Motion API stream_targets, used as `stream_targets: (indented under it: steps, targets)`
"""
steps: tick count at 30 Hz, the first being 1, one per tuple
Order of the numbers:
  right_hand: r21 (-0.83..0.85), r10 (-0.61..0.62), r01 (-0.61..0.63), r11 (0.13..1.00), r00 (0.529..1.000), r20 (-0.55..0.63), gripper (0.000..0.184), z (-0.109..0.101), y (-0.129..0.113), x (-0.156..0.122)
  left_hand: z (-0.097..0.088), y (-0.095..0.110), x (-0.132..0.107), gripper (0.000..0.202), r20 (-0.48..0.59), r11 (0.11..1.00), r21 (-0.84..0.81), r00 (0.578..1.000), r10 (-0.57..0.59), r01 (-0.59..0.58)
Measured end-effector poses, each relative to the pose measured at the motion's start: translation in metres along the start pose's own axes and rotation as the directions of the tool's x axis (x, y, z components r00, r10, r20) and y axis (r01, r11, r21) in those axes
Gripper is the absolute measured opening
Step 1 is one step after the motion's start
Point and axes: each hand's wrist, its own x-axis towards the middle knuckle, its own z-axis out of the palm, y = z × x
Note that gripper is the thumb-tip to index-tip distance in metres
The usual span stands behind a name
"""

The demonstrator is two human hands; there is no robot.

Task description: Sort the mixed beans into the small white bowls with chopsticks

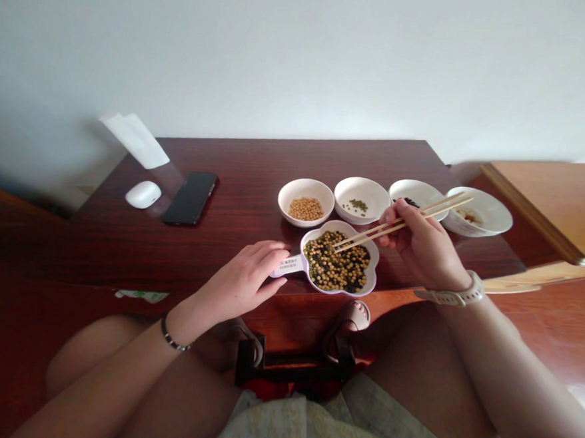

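My left hand (248, 273) is closed on the pale handle (288, 266) of a flower-shaped bowl at the table's front edge. Mixed beans (339, 262), yellow, black and green, cover the inside of this bowl (375, 268). My right hand (421, 245) grips a pair of wooden chopsticks (397, 225), whose tips reach down to the beans. Behind stand white bowls in a row: one with yellow beans (306, 209), one with a few green beans (357, 204), one with black beans (408, 202) partly hidden by my right hand, and one with reddish-white pieces (469, 216).
On the left of the dark table (247, 156) lie a black phone (190, 198), a white mouse (143, 195) and a white folded paper-like item (136, 140). A wall rises behind. A lighter wooden cabinet (549, 203) stands at the right. My legs are below the table edge.
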Motion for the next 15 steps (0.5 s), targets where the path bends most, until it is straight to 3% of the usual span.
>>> stream_targets:
  steps: [15]
  targets:
    - [-0.025,0.003,-0.003,1.000,1.000,0.002,0.039,-0.0008,-0.0002,0.0005,0.0019,-0.0014,-0.0002,0.040,-0.018,1.000,0.002,1.000,0.017,-0.017]
